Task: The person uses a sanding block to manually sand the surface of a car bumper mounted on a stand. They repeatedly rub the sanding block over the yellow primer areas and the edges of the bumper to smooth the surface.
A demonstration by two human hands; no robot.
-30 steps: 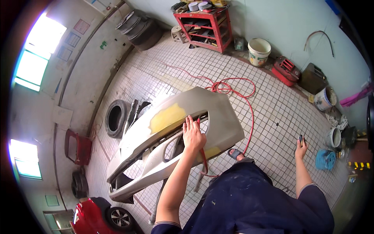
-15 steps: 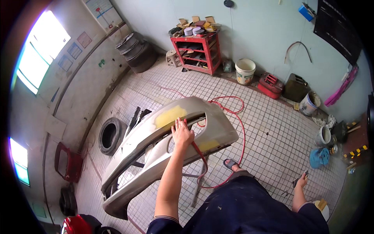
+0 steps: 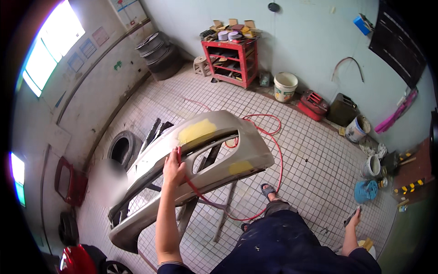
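A car bumper [image 3: 214,180], silver-grey with yellow filler patches [image 3: 197,131], rests slantwise on a metal stand [image 3: 219,221]. My left hand [image 3: 174,171] is at the bumper's middle opening, its fingers closed round a thin red hose [image 3: 194,186]. The hose's end sticks up past the fingertips, beside the upper edge of the opening. Off to the right, away from the bumper, my right hand [image 3: 355,216] hangs low with a small dark flat piece [image 3: 347,223] in its fingers; its exact kind is too small to make out.
The hose loops over the tiled floor [image 3: 315,182] by my feet. A tyre [image 3: 125,148] lies beyond the bumper's left. Along the far wall stand a red tool cart [image 3: 246,64], a white bucket [image 3: 284,89] and a red case [image 3: 312,106]. A blue pail [image 3: 366,192] stands at right.
My left hand has slid left and down along the bumper with the red hose. My right hand stays low at the right. The view has shifted slightly.
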